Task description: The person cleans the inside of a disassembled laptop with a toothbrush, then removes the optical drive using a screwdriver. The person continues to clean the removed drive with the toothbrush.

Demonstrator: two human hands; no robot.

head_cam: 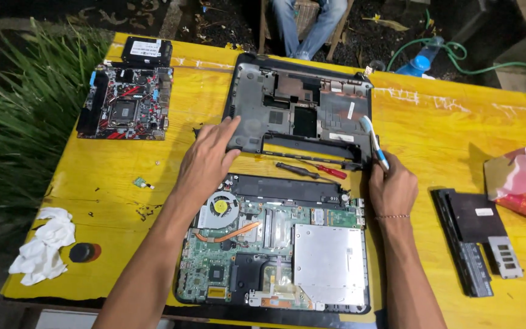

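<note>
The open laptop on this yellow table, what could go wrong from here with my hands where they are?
1. The left hand rests on the grey bottom cover just above the bare laptop mainboard; a slip could knock the cooling fan.
2. The red-handled screwdriver lies loose between cover and board and could roll onto it.
3. The brush in the right hand might snag small parts.

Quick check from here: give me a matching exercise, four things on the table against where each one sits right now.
Things:
1. motherboard
2. screwdriver
3. battery
4. white cloth

Places:
A. near left corner of the table
B. between the grey case and the open laptop
C. far left, below a black drive
D. right side, near the pink bag

Pairs: 1-C, 2-B, 3-D, 4-A
</note>
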